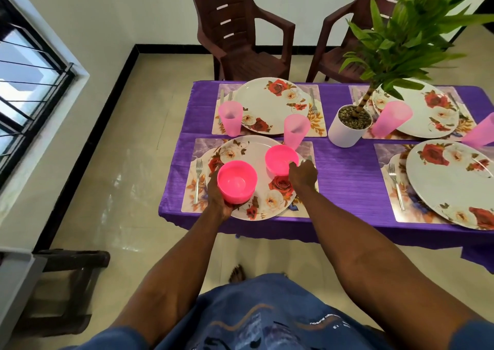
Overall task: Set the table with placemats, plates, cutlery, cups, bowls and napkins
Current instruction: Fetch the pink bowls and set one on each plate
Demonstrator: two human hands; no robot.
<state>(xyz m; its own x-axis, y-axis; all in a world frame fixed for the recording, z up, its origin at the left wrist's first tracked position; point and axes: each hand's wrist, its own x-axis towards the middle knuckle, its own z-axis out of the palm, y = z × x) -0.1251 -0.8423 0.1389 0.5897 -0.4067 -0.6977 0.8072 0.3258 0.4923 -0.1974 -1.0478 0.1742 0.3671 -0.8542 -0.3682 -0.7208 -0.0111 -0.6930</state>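
My left hand (219, 202) holds a pink bowl (236, 181) from below, above the near-left floral plate (270, 197). My right hand (303, 174) grips the rim of a second pink bowl (280, 159) over the same plate's far right side; whether it rests on the plate I cannot tell. That plate lies on a placemat (191, 197) with a fork (198, 179) at its left. A translucent pink cup (295, 130) stands just behind the second bowl. Three more floral plates lie on placemats: far left (270, 103), far right (425, 108) and near right (451, 183).
A purple cloth (344, 167) covers the table. A white pot (347, 126) with a leafy plant stands mid-table. More pink cups (230, 117) (391, 118) and a fork (397, 186) sit by the other settings. Two brown chairs (240, 28) stand behind; a dark stool (66, 282) is left.
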